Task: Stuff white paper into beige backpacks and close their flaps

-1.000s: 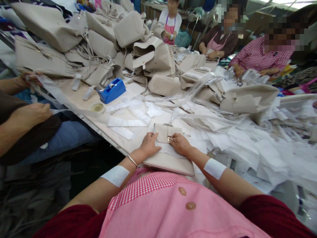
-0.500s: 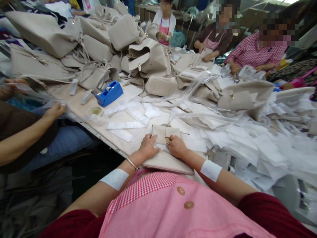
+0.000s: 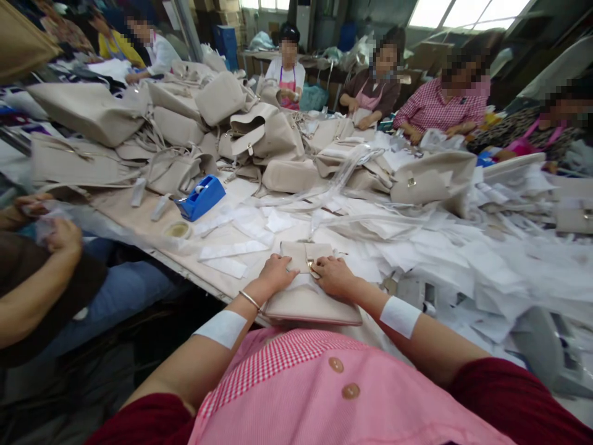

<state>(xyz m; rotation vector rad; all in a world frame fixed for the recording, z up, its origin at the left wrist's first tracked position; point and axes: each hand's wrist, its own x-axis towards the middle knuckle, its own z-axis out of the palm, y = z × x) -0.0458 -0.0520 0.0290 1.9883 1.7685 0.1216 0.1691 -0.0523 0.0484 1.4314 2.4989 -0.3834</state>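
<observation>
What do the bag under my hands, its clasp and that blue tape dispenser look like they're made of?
Bag: probably leather or synthetic leather, matte beige, judging by its smooth, low-sheen surface.
Clasp: likely metal with a gold-toned finish, from its bright glint.
Blue tape dispenser: seemingly hard plastic, from its even colour and rigid shape.

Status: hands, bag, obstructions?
Left hand at flap's left edge; right hand at gold clasp. Bag lying flap-side up. White sheets to its right, none over clasp.

There are two brown buttons (image 3: 351, 390), two white forearm patches (image 3: 401, 316), one blue dispenser (image 3: 202, 199) and one loose tape roll (image 3: 186, 232).
</observation>
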